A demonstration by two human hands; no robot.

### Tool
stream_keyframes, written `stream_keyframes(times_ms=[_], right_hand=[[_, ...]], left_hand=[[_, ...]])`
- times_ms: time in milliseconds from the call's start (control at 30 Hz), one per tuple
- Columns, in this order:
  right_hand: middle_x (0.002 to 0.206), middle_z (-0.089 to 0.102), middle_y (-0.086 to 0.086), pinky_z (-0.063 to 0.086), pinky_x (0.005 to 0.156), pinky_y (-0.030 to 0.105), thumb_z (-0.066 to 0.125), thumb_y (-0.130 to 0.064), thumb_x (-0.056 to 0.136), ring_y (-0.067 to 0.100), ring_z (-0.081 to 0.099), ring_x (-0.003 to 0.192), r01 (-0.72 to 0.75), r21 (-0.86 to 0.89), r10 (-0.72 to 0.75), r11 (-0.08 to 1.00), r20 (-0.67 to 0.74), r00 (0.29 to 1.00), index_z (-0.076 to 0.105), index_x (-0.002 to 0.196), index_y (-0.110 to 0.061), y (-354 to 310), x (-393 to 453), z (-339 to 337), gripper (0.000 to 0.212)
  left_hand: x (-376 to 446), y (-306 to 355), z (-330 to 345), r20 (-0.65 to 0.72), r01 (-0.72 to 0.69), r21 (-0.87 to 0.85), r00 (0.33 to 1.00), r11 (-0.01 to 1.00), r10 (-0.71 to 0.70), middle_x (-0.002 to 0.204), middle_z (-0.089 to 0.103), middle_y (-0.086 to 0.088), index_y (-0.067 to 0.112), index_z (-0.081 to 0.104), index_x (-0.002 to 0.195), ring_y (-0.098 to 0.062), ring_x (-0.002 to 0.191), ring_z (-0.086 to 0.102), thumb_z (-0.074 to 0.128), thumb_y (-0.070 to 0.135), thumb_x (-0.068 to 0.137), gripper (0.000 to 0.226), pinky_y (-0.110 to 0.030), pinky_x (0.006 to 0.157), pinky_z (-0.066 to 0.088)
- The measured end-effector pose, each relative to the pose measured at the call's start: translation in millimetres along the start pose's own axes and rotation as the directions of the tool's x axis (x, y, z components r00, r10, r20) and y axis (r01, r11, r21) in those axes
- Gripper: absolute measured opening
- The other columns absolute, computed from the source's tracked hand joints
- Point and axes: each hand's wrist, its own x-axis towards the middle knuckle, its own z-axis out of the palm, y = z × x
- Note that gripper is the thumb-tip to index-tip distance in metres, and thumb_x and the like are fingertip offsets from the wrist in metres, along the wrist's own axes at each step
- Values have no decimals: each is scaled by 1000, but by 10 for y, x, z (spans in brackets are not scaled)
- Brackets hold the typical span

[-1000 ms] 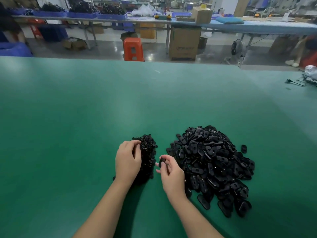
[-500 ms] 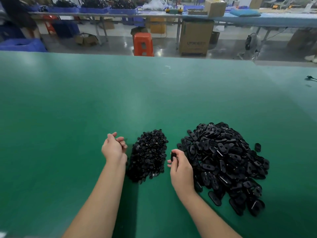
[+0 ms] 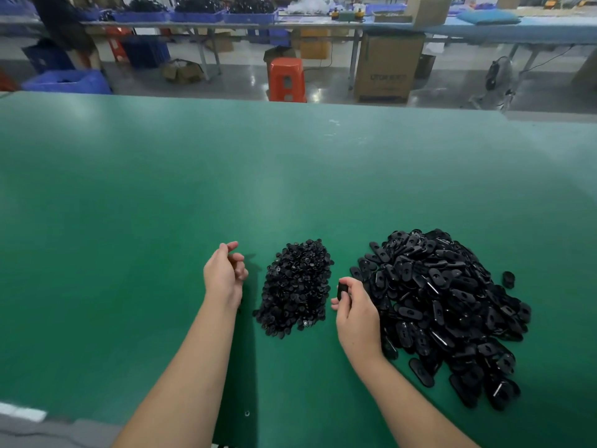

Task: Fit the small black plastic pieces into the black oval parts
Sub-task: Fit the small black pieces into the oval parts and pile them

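A heap of small black plastic pieces [image 3: 297, 286] lies on the green table [image 3: 290, 176]. To its right is a larger heap of black oval parts [image 3: 442, 308]. My right hand [image 3: 357, 313] is between the two heaps and pinches one black oval part [image 3: 341, 291] in its fingertips. My left hand [image 3: 224, 273] is lifted just left of the small heap. Its fingers are curled in on a small black piece from that heap, which they mostly hide.
One stray oval part [image 3: 508, 279] lies right of the big heap. Beyond the table's far edge are an orange stool [image 3: 287, 79], a cardboard box [image 3: 386, 67] and a long bench with blue bins [image 3: 197, 15].
My left hand left the small heap and moved left with its fingers curled. My right hand kept its hold on the oval part. The view shifted leftward.
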Motion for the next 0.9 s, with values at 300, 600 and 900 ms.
stream_keyframes(times_ms=[300,600,900], right_hand=[[106,61,-2,59,77,37,51,3,99,14,69,87,91,12,-91,996,3,996,70,114,-11,-60,-28,-29,28],[97,54,-6,51,82,20,69,-26,94,7,58,79,83,115,-107,990,221,969,77,103,-15,-713,113,117,16],[77,68,5,63,63,32,70,-19,95,13,69,57,-200,267,70,943,427,902,72,84,-27,-806,209,31,14]], left_hand=[[-42,-79,297,-169,36,-377,980,925,-107,68,44,-1,10,57,91,-11,49,32,40,14,100,20,-23,47,22],[-275,-69,648,67,169,-465,985,869,-156,67,48,-2,12,61,88,-14,53,35,36,26,105,33,-26,53,23],[-448,-43,796,113,120,-398,990,909,-81,67,49,-1,12,61,89,-13,52,37,40,29,105,31,-26,53,24]])
